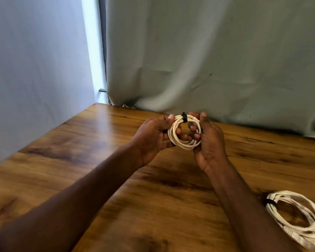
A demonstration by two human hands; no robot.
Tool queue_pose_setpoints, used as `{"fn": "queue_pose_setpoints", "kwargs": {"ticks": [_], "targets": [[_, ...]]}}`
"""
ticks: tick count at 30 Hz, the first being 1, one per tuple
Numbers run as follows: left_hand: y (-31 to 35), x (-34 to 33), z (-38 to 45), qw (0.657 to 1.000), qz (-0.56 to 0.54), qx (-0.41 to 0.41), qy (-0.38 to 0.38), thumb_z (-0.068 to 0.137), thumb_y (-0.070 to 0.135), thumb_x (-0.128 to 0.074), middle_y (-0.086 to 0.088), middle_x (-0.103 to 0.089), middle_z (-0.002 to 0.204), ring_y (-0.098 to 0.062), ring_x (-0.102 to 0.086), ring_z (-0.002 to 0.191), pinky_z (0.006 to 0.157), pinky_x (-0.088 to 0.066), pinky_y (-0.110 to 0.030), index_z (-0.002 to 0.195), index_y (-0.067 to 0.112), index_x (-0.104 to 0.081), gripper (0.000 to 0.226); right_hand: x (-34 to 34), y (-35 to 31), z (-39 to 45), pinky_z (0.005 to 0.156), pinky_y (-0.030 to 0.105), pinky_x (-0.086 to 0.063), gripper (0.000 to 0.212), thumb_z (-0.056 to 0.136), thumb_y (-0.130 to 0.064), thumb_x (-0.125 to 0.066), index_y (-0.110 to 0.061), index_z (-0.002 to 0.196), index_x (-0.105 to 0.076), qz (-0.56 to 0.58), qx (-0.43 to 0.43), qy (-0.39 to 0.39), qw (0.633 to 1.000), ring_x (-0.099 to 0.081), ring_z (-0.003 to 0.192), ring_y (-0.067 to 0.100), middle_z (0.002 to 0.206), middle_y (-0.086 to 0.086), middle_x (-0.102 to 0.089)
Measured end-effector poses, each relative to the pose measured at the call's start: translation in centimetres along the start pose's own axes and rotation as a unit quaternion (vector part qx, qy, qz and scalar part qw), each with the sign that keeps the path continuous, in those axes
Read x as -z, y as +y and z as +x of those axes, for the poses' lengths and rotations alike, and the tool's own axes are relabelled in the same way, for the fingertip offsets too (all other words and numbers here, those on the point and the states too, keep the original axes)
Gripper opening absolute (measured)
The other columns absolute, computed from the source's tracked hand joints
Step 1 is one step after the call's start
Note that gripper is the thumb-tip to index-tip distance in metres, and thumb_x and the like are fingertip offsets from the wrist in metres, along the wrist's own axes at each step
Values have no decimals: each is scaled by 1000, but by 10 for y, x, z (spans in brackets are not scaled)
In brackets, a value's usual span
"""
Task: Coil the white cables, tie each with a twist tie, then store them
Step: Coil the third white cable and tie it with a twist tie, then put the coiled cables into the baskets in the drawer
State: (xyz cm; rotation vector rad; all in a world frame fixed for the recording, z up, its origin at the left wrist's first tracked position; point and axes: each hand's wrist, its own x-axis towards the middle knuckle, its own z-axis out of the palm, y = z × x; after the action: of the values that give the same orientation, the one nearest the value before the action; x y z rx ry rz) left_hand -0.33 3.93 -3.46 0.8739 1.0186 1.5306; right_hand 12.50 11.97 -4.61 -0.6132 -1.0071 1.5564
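Note:
A small coil of white cable (173, 132) is held up above the wooden table (98, 142), between both hands. A black twist tie (184, 117) wraps its top. My left hand (151, 140) grips the coil's left side, thumb on the top strands. My right hand (208, 142) grips the right side, with fingers curled through the loop and the thumb up beside the tie. A second, larger coil of white cable (298, 219) lies on the table at the lower right, bound by a black tie (271, 202), its connectors pointing toward the front edge.
A grey-green curtain (207, 60) hangs behind the table's far edge. A pale wall panel (35, 70) runs along the left edge. Bare wood shows in the middle and on the left of the table.

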Motion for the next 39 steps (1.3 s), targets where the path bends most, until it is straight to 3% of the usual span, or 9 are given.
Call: {"fn": "queue_pose_setpoints", "kwargs": {"ticks": [4, 8, 13, 17, 19, 22, 29, 34, 39], "targets": [[1, 5, 6, 998, -58, -3, -3, 109, 32, -51, -20, -71, 113, -28, -71, 93, 97, -58, -47, 130, -2, -65, 43, -3, -6, -3, 67, 33, -56, 34, 107, -32, -54, -15, 89, -78, -60, 34, -19, 997, -65, 72, 22, 84, 8, -74], [-3, 11, 11, 997, -62, -51, 13, 106, 21, -60, -23, -72, 100, -26, -73, 79, 77, -65, -41, 110, -5, -68, 28, -8, -5, -7, 79, 35, -61, 32, 109, -26, -50, -10, 100, -76, -147, 65, -34, 986, -73, 79, 20, 93, 11, -79], [-6, 13, 10, 988, -128, -58, 59, 105, 13, -61, -20, -70, 90, -23, -68, 69, 78, -62, -40, 100, -6, -66, 20, -5, -5, -12, 80, 22, -57, 17, 102, -14, -64, -7, 111, -76, -311, 155, -64, 936, -73, 85, 4, 99, 3, -78], [-3, 8, 3, 994, -78, -78, 29, 96, 15, -74, -25, -72, 103, -30, -75, 84, 81, -65, -42, 107, -5, -68, 24, -1, -8, -13, 86, 41, -61, 22, 89, -25, -72, -17, 106, -82, -440, 222, 6, 870, -75, 90, 8, 96, -6, -80], [-3, 0, -1, 992, 46, -107, 55, 95, 8, -74, -21, -76, 101, -30, -77, 84, 83, -65, -43, 114, -2, -63, 24, 3, -12, -14, 84, 43, -62, 20, 87, -22, -76, -18, 105, -83, -438, 217, 29, 872, -75, 87, 7, 94, -6, -81], [-1, -3, -4, 990, 73, -105, 58, 98, 8, -71, -18, -78, 97, -29, -79, 88, 85, -65, -45, 127, -5, -57, 34, 8, -23, -18, 82, 39, -64, 19, 89, -15, -79, -16, 108, -83, -437, 185, 25, 880, -76, 85, 11, 94, -3, -81], [-7, -13, -11, 989, 110, -95, -6, 107, 48, -52, -10, -74, 107, -28, -77, 97, 81, -64, -43, 131, 1, -57, 53, 37, -83, -49, 71, 37, -65, 15, 94, -14, -76, -11, 108, -79, -388, 79, 27, 918, -77, 77, 19, 90, 9, -80], [-37, -39, -24, 932, 307, -192, -28, 107, 38, -57, -7, -76, 97, -27, -73, 89, 71, -54, -32, 107, 16, -61, 22, 91, -144, -75, 71, 38, -65, 11, 89, -16, -81, -10, 99, -79, -397, 83, 107, 908, -73, 74, 21, 89, 12, -77], [-61, -77, -49, 853, 416, -301, -91, 104, 39, -61, 5, -72, 95, -12, -68, 89, 75, -55, -40, 101, 24, -62, 15, 169, -192, -102, 69, 40, -63, 12, 84, -15, -85, -16, 87, -73, -456, 60, 199, 865, -73, 72, 24, 86, 11, -76]]}}
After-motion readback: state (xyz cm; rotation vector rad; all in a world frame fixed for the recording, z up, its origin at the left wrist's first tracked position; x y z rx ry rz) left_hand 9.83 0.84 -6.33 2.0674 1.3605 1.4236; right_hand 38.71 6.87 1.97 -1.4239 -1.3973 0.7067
